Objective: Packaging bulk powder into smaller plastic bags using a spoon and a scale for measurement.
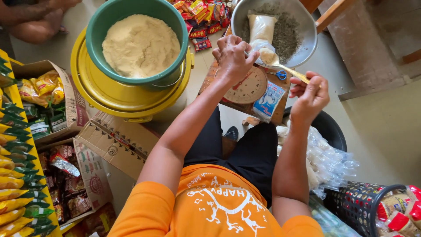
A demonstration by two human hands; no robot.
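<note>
Pale flour going into a small clear bag (263, 45), upper centre.
Left hand (232, 57) pinches the bag; right hand (309, 94) grips a gold spoon (280, 66) over the scale (247, 85).

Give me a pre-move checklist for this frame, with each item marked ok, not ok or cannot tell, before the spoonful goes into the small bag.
1. Left hand has the small plastic bag gripped at its mouth: ok.
2. Right hand holds the gold spoon by the handle: ok.
3. Spoon bowl is loaded with pale powder: ok.
4. Bag mouth is open wide enough for the spoon: cannot tell.
5. Bag and spoon are over the metal scale pan, so spills would land there: ok.
6. Green bowl of powder is upright, beside the left arm: ok.
</note>
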